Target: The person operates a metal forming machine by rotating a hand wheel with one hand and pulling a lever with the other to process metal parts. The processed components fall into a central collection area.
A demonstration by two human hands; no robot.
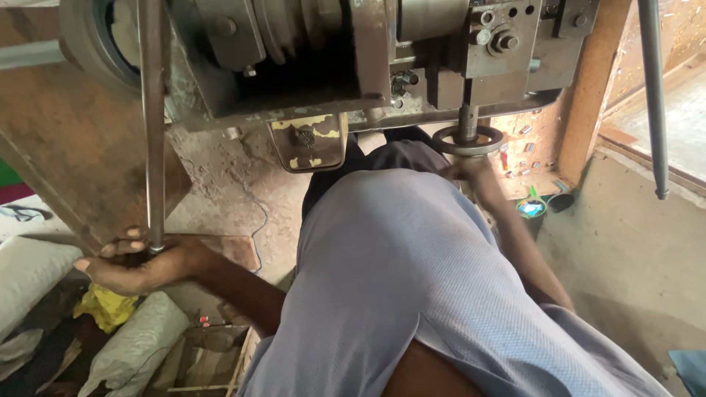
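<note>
We look down over our own grey-blue shirt point(412, 279) at a heavy, grimy grey metal machine point(353, 59) that fills the top of the view.

Our left arm stretches out sideways and low, elbow nearly straight, forearm running from the shirt's edge toward the left. The left hand point(140, 263) lies palm-up-and-in at the bottom end of a long, thin, dull steel rod point(153, 125) that stands almost upright in front of the machine's rusty brown side panel point(81, 162). The fingers point(121, 246) are curled closed around the rod's lower end, the thumb pointing off to the left (the very tip of the rod is hidden in the grip).

Our right arm reaches forward and up past the shirt, forearm slanting toward the machine's underside. The right hand point(467, 170) sits just under a small round grey metal handwheel point(468, 139) on a short vertical shaft, touching or nearly touching its rim; it is blurred and partly hidden, so we cannot tell whether the fingers are closed on the wheel.

Pale filled sacks point(136, 342) and a crumpled yellow cloth point(107, 305) lie on the floor below the left hand. A second dark rod point(653, 95) hangs at the far right.
</note>
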